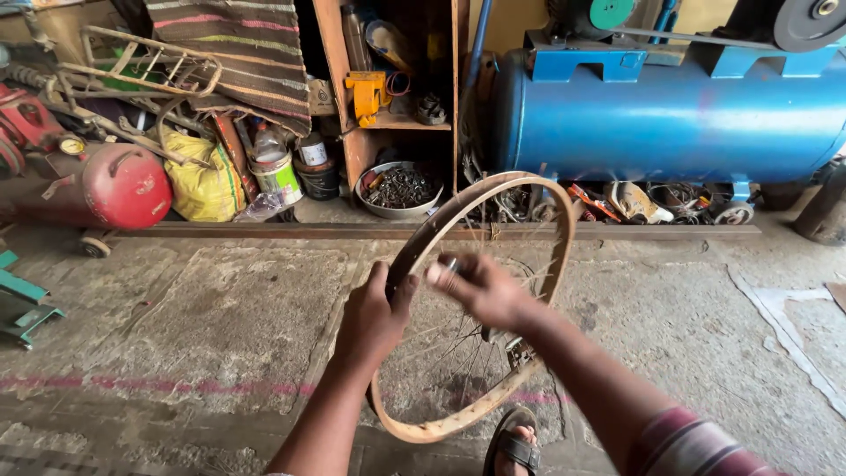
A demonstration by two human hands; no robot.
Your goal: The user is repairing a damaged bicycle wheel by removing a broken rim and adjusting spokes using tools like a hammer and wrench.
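A bare bicycle wheel rim [557, 231] with thin spokes and a hub stands upright on the concrete floor in front of me. My left hand [370, 319] grips the rim's left side, thumb over the edge. My right hand [483, 289] is raised in front of the wheel, its fingers pinched on a small round metal part [448, 266] that is blurred. The hub [515, 351] shows below my right wrist. My sandalled foot [513, 441] rests by the rim's lowest point.
A large blue air tank [670, 123] lies at the back right, a red tank [119, 187] at the left. A wooden shelf [401, 123] holds tools; a metal bowl [398, 189] of small parts and tins sit below it. A green stand [22, 304] is at the far left.
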